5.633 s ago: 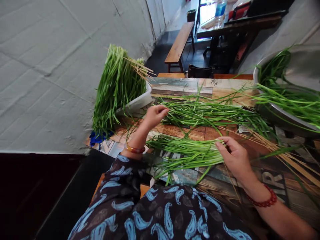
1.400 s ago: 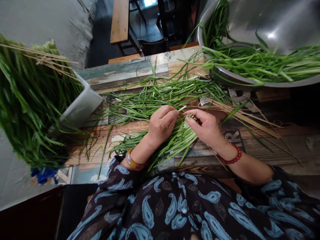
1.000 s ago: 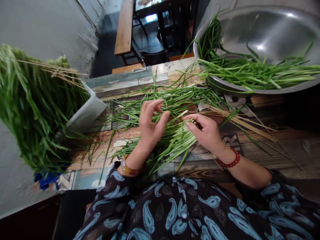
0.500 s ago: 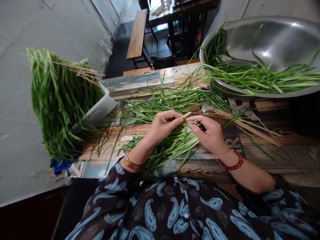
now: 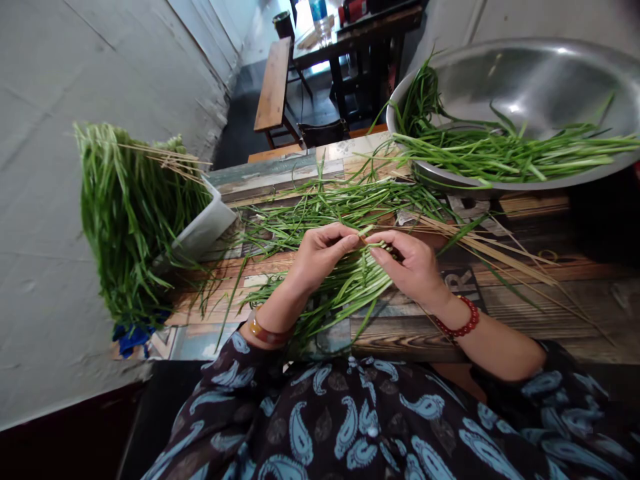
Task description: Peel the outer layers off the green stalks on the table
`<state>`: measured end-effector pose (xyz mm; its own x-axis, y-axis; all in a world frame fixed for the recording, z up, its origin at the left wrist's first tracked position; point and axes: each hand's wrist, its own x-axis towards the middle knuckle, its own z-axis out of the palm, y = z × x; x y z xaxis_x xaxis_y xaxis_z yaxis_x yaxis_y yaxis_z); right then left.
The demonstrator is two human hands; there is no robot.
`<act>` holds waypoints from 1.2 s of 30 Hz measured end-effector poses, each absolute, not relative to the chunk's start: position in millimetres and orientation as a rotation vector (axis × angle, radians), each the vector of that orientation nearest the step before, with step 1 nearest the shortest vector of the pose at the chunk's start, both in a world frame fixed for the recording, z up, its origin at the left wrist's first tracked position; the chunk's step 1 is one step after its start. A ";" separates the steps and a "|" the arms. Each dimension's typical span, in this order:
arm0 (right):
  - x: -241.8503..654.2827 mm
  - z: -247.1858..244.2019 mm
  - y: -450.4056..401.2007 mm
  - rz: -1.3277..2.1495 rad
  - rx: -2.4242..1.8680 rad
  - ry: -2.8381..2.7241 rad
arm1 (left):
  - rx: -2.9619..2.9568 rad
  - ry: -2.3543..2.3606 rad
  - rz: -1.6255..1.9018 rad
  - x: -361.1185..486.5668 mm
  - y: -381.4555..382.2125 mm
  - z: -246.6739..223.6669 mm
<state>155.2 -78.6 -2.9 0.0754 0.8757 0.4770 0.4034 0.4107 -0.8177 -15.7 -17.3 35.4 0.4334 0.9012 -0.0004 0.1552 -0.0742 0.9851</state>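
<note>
My left hand (image 5: 323, 253) and my right hand (image 5: 413, 263) meet over the table, thumbs and forefingers pinched close together. Between them are the pale stalk ends of a few garlic chives (image 5: 367, 231), with a thin brownish tip among them, perhaps a skewer. Both hands are closed on these stalks; the palms and other fingers are partly hidden. Beneath them a row of garlic chives (image 5: 345, 300) fans out to the lower left. Behind the hands lies a loose heap of more chives (image 5: 340, 203). Bamboo skewers (image 5: 500, 250) lie spread to the right of my right hand.
A white plastic tub (image 5: 205, 223) at the left holds skewered chives (image 5: 133, 213) hanging over its side, near the wall. A large steel basin (image 5: 505, 80) with chives stands at the back right. Beyond the patterned table (image 5: 500, 300) are a wooden bench (image 5: 273, 83) and another table.
The whole view has shifted slightly, bringing the tub right and the basin left in the picture. Both hands keep the same pinch, with hardly any movement over the chives.
</note>
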 end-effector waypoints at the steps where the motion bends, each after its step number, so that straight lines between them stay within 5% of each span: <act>1: 155.3 -2.8 -78.7 0.518 -1.173 -1.531 | 1.500 0.970 0.808 -15.4 -17.8 35.1; 36: 156.0 -10.6 -76.5 0.737 -1.125 -1.409 | 1.696 0.764 0.545 -20.0 -10.0 38.7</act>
<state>156.0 -76.5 -10.6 0.0883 0.9233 0.3739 0.2198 0.3480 -0.9113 -20.0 -10.0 38.7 0.6813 0.7312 -0.0338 0.2069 -0.1481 0.9671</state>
